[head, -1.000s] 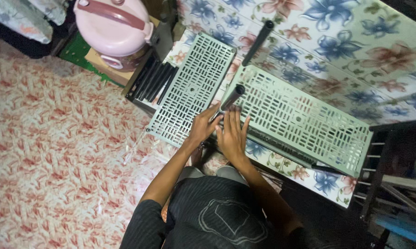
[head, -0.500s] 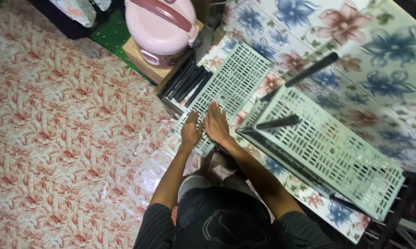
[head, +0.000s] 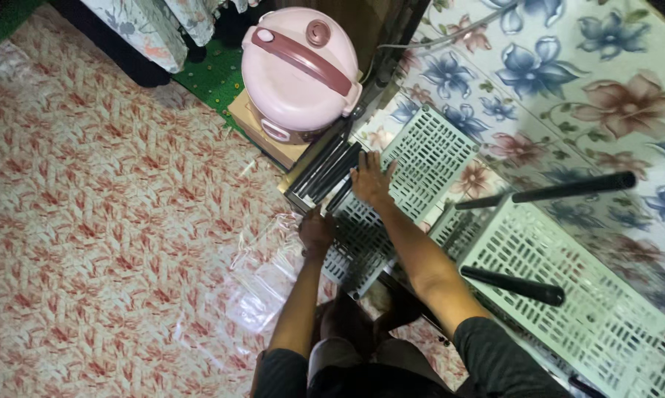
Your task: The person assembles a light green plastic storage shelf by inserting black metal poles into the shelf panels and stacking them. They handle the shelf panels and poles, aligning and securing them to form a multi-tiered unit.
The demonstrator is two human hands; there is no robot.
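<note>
1. Right hand (head: 369,180), fingers spread, lies flat on the loose panel (head: 413,173) by the black tubes (head: 325,169).
2. Left hand (head: 316,232) grips its near edge (fingers hidden).
3. Judged step: taking up the panel; lifting needs both hands level.

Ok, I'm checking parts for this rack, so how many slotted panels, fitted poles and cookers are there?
Pale green slotted panels: 2, one under both hands, one at the right
Black poles standing in the right panel: 2
Pink cooker: 1
Total: 5
Loose dark tubes by the cooker are too bunched to count.
</note>
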